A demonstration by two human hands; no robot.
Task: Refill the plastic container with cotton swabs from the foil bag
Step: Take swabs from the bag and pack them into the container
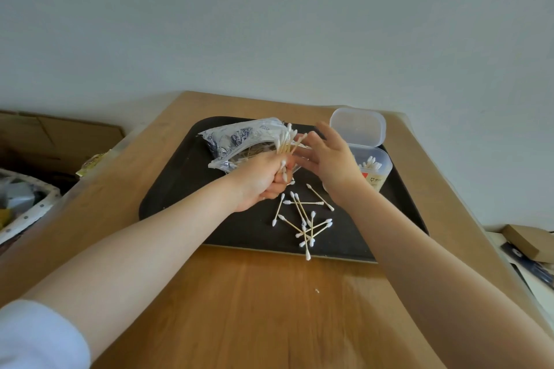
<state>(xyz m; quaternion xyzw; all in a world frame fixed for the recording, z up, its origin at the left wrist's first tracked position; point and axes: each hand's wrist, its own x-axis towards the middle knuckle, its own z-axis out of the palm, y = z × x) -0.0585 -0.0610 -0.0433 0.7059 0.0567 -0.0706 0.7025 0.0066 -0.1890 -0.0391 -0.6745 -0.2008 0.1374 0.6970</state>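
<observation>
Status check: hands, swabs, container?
Left hand grips swab bundle over foil bag; right hand open beside it. Container lid up, part filled. Loose swabs scattered on tray.

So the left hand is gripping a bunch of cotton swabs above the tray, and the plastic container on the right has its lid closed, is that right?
Not quite. The head view shows the plastic container with its lid flipped open, swabs visible inside. The rest holds: the left hand grips a bunch of cotton swabs above the tray.

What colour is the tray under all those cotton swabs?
The tray is black or very dark grey, plain with no pattern, seen best in the head view.
</observation>
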